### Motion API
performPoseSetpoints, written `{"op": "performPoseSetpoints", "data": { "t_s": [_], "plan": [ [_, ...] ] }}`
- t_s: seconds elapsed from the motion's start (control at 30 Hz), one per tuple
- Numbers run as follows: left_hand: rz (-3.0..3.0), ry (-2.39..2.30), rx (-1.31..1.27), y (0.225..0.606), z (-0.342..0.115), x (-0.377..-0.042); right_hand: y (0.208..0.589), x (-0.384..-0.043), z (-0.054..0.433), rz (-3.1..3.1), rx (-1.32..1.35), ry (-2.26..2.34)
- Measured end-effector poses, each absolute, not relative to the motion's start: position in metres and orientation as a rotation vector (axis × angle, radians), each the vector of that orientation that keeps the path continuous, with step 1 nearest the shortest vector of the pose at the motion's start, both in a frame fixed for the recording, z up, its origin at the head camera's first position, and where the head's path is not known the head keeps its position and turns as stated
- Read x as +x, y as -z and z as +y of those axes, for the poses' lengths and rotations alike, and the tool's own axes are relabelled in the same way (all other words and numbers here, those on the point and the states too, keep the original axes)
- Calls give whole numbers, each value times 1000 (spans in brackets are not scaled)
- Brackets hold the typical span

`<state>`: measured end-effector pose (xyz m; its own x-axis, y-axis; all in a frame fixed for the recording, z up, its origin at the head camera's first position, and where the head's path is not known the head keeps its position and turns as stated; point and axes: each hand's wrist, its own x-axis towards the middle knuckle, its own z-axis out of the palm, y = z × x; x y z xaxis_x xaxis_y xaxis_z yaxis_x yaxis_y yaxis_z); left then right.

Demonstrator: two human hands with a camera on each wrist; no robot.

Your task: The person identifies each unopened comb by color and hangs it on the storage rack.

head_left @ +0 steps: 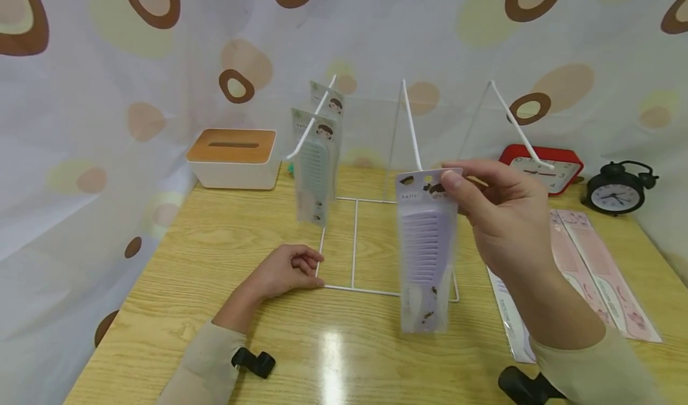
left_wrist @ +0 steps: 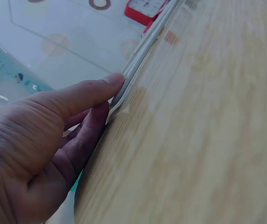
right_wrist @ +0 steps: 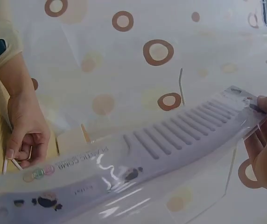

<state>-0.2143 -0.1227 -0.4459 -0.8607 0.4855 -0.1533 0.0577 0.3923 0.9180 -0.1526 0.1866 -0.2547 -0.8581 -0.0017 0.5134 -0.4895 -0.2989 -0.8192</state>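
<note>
- Purple packaged comb [head_left: 424,255] hiding white rack's [head_left: 355,244] middle prong tip, pinched by right hand [head_left: 510,220]
- Left hand [head_left: 285,267] pinches rack's base corner
- Wooden table [head_left: 403,369], spotted curtain [head_left: 344,28] behind; tissue box [head_left: 232,175] left, red clock [head_left: 564,171], black clock [head_left: 614,197] right

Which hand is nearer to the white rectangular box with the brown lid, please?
Left. The left hand is in front and right of the box, at the white wire rack; the right hand is farther right, holding a packaged purple comb.
</note>
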Motion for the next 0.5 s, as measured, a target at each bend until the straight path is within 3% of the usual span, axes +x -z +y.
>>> {"op": "performPoseSetpoints", "data": {
  "t_s": [0.5],
  "plan": [
    [2177,-1561,489,450,-125,-216,256,-160,175,-1649,579,-2170]
  ]
}}
